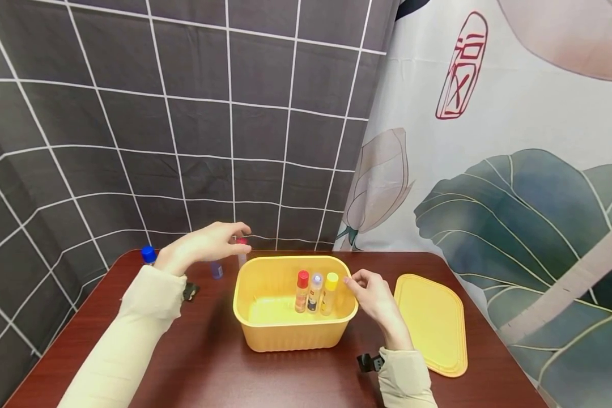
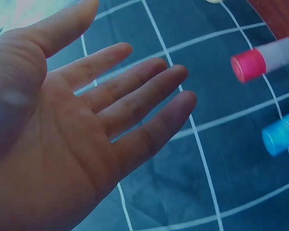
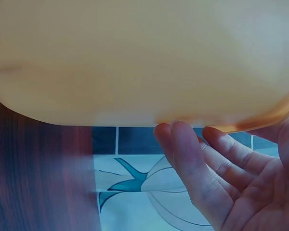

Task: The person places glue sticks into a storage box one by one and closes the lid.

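Note:
My left hand (image 1: 206,245) hovers over the table's back left, fingers spread and palm bare in the left wrist view. Nearest it stands a tube with a pink-red cap (image 2: 248,66); a tube with a blue cap (image 2: 280,137) is beside that one. My right hand (image 1: 374,297) holds the right rim of a yellow plastic bin (image 1: 288,337), fingertips at the edge in the right wrist view. Inside the bin, toward its right end, stand three slim capped tubes: a red-capped one (image 1: 301,292), a lavender-capped one (image 1: 314,293) and a yellow-capped one (image 1: 328,294).
A flat yellow lid (image 1: 433,323) lies on the dark red table (image 1: 199,362), right of my right forearm. Another blue-capped bottle (image 1: 148,254) is at the far left edge. A dark gridded cloth (image 1: 194,124) hangs behind the table.

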{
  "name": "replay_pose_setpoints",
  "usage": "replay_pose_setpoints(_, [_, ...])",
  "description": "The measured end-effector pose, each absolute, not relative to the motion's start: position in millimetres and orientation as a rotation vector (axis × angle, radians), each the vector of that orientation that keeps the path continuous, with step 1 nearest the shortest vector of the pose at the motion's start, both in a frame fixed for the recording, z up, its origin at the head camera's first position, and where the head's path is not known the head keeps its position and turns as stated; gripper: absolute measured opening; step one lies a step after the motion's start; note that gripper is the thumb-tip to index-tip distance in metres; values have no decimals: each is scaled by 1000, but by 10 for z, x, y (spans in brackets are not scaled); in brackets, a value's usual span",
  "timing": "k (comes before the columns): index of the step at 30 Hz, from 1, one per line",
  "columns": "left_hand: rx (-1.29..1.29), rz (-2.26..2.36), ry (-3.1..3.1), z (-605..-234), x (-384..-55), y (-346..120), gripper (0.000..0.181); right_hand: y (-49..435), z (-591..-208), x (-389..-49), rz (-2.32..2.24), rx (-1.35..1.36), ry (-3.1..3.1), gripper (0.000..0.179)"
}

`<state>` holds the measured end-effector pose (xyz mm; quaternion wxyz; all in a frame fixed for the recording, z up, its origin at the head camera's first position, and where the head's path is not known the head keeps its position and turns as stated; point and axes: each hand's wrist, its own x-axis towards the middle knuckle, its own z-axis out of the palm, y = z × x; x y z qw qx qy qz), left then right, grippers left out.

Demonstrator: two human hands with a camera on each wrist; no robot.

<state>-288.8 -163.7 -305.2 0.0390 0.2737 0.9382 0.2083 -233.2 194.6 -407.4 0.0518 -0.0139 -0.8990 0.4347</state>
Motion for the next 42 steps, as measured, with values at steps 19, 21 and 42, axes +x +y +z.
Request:
replay_pose_setpoints(19, [590,913,3156,-3333,-2566,-2509,51,1983,-4079,-2324,1293,-26,-2736,20])
replay_pose_setpoints(21, [583,960,3200,-3388,-2530,-2582,49,1974,-4081,-2324,1289,-25,-2738,20])
replay_pose_setpoints(42, [-54,1481,3495,-4108,-2509,-2981,50,1960,-4096,-2327,1289,-26,-2726,19])
